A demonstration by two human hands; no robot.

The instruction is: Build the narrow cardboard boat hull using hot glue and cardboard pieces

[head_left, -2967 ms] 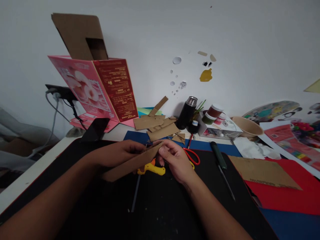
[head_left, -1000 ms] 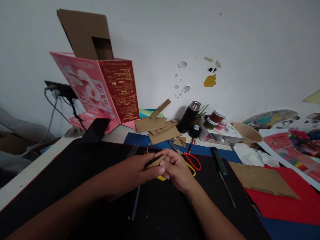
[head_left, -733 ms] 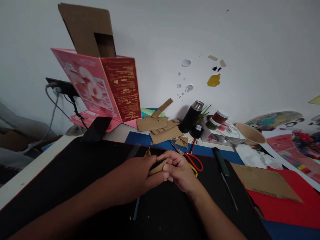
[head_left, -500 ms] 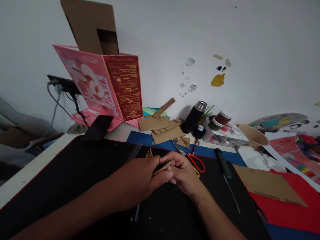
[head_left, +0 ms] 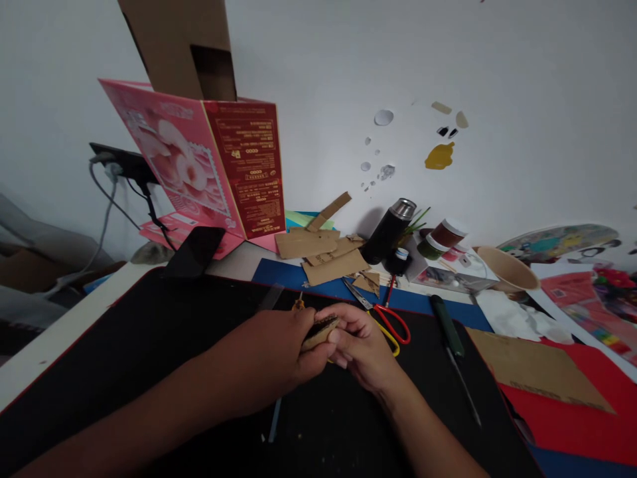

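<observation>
Head view of a worktop [head_left: 54, 342] set against a pale wall [head_left: 318, 86]. A black mat [head_left: 149, 338] with a thin red edge covered most of the near surface and bore small specks. Above its middle, the left hand [head_left: 276, 348] and the right hand [head_left: 362, 348] together grasped a piece of cardboard [head_left: 318, 335], pinched between thumbs and fingers. Scissors [head_left: 373, 307] lay just beyond the right hand; a green-handled tool [head_left: 452, 342] lay farther right. Behind the mat, a blue sheet [head_left: 271, 271] ran beneath cardboard scraps [head_left: 333, 265], near a leaning black flask [head_left: 388, 234]. Jars [head_left: 446, 232] stood on a white box [head_left: 448, 282], beside a bowl [head_left: 497, 255]. At right, a cardboard sheet [head_left: 537, 368] overlapped a red sheet [head_left: 572, 431]. At left, a phone [head_left: 194, 252] lay before a pink-and-red box [head_left: 249, 166], from which a brown box [head_left: 174, 46] rose. The wall bore a yellow patch [head_left: 438, 156] and small pale shapes [head_left: 383, 117].
</observation>
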